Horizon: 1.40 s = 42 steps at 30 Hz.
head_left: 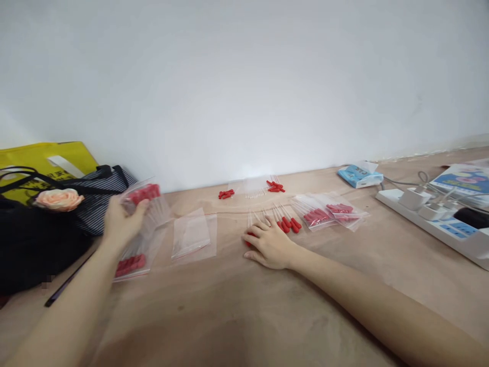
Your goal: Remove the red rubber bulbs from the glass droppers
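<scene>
The left hand (123, 219) grips a filled clear bag (150, 191) left of the flat bags (193, 237), while the right hand (273, 246), whose grip cannot be told, lies over loose red-ended sticks (295, 225) right of those flat bags.

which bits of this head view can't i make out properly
In the head view:
- Loose red-ended sticks: their full number is hidden, since the right hand covers some.
- Raised clear bag in the left hand: blur and the fingers hide how many sticks it holds.
- Blue tissue pack: smaller print too small and blurred to read.
- White power strip: near end cut off by the right edge.
</scene>
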Available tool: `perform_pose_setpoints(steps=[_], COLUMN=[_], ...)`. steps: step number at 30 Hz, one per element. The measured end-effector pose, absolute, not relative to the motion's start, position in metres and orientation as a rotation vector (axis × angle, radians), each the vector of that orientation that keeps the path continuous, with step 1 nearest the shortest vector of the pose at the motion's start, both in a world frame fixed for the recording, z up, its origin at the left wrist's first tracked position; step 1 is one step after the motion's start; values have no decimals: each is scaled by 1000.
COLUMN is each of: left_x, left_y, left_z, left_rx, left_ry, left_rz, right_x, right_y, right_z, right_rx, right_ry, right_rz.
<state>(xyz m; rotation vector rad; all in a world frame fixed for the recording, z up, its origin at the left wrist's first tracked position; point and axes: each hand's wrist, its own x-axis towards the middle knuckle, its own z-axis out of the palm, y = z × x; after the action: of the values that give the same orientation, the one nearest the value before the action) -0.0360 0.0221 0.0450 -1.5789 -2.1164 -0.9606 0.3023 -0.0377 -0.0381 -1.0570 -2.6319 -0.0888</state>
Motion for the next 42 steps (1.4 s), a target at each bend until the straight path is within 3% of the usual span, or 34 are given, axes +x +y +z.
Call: perform_pose_setpoints(steps=[3,9,14,22,42], left_x=[12,70,84,84,118], left_y=[13,1,-4,-19,-42], left_z=[36,-1,-27,2,-27], left_rx=[-1903,-2620,-2813,-3168,-2725], left_ry=[-1857,-1431,-1123,-1135,-1350], left_rz=[-1036,-501,-500,-351,-600], right_x=[303,301,302,305,299], right_y=[-37,-33,-31,-33,-21], right_z=[-38,-40,-45,-45,-49], right_rx=[-1119,-1249,-1284,-1317,-973], right_ry=[-2626,-2566,-2528,-2446,-2429], right_rz=[-127,-184,-215,-260,-326])
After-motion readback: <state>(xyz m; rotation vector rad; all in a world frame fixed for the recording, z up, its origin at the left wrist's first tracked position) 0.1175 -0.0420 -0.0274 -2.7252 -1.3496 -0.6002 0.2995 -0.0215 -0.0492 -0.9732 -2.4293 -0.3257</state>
